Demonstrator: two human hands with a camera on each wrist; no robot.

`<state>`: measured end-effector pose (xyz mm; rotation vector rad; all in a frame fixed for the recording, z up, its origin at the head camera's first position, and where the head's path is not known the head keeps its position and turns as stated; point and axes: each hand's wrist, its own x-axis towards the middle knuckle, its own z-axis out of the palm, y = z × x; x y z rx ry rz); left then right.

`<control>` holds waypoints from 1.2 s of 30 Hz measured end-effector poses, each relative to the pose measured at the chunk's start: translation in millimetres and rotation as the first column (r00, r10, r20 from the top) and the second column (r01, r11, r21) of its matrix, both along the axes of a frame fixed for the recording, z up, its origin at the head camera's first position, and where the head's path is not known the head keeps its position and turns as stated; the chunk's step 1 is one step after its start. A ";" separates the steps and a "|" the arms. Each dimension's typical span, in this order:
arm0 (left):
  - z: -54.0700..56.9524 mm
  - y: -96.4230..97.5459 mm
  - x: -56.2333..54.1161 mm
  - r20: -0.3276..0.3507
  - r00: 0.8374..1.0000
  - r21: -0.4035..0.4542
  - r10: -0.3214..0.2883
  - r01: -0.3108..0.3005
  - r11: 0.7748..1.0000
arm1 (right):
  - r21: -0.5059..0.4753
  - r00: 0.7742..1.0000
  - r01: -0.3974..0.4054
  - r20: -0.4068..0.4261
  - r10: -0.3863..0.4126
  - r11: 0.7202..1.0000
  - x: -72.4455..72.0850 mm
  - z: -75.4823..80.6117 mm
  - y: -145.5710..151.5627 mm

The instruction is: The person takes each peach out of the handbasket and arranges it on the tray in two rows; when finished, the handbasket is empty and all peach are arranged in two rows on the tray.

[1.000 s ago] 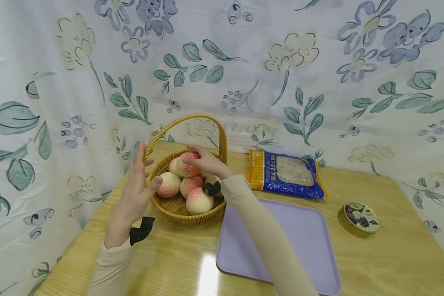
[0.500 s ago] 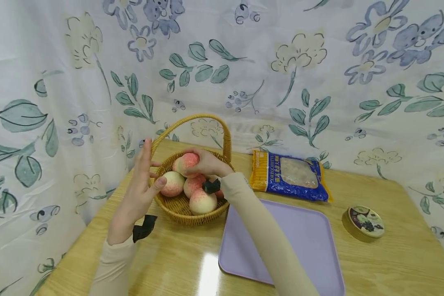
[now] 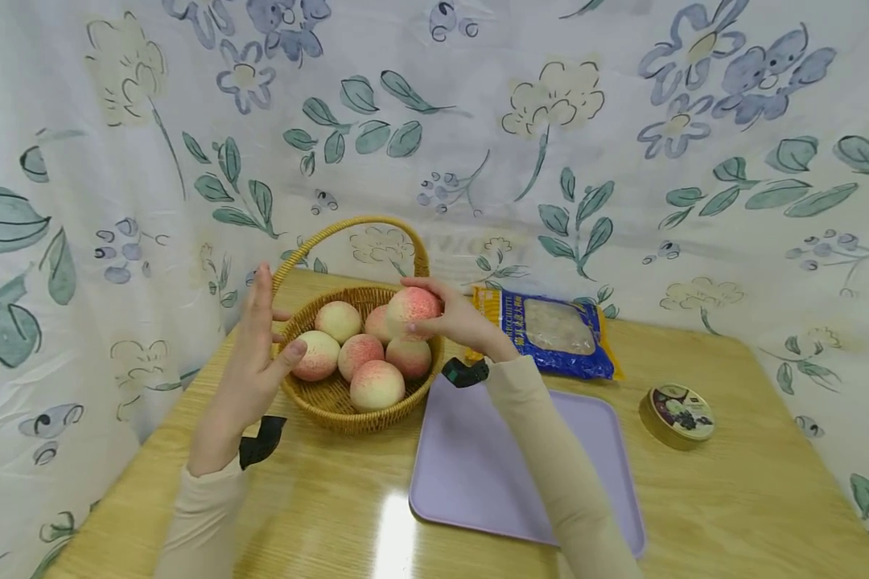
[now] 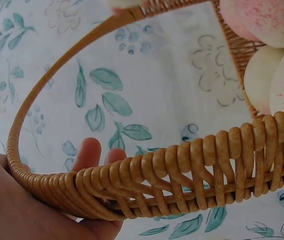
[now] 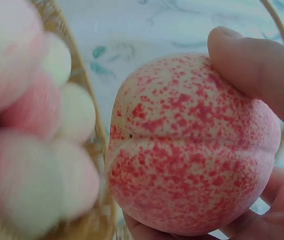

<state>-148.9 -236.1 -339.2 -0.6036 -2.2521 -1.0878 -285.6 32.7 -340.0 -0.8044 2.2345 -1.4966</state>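
My right hand (image 3: 456,315) holds a pink-speckled peach (image 3: 414,310) over the right side of a wicker basket (image 3: 358,422); the right wrist view shows thumb and fingers around this peach (image 5: 191,145). Several more peaches (image 3: 376,386) lie in the basket. My left hand (image 3: 245,386) rests against the basket's left side, where the handle (image 3: 333,229) meets the rim, index finger straight up and thumb spread. Close up in the left wrist view, the handle (image 4: 107,180) passes in front of the palm, and two fingertips (image 4: 88,155) show beyond it.
A lilac tray (image 3: 478,466) lies right of the basket, partly under my right sleeve. Behind it is a blue and yellow bag of orecchiette pasta (image 3: 550,326). A round tin (image 3: 677,416) stands farther right on the wooden table (image 3: 739,482). Floral curtain (image 3: 463,145) hangs behind.
My right hand has taken hold of the top peach and moved it right, above the others, uncovering more of the peaches beneath. The left hand keeps its place at the handle.
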 end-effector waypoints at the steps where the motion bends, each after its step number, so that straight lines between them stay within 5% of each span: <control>1: 0.6 -1.5 0.2 0.002 1.000 -0.001 0.006 -0.006 1.000 | -0.009 1.000 0.009 0.010 -0.009 1.000 0.2 -2.5 6.5; 12: -0.3 -9.6 0.8 -0.014 0.999 -0.014 0.036 -0.036 0.999 | -0.078 0.987 0.109 0.129 -0.099 0.991 7.4 -37.6 53.5; 27: -2.7 -2.3 0.0 -0.043 0.999 -0.038 0.031 -0.033 0.999 | 0.033 0.989 0.131 0.070 -0.133 0.991 25.7 -102.8 64.4; 36: -1.0 4.7 -2.4 -0.043 0.999 -0.034 0.015 -0.017 0.999 | 0.044 0.995 0.091 0.036 -0.093 0.995 38.6 -99.8 66.0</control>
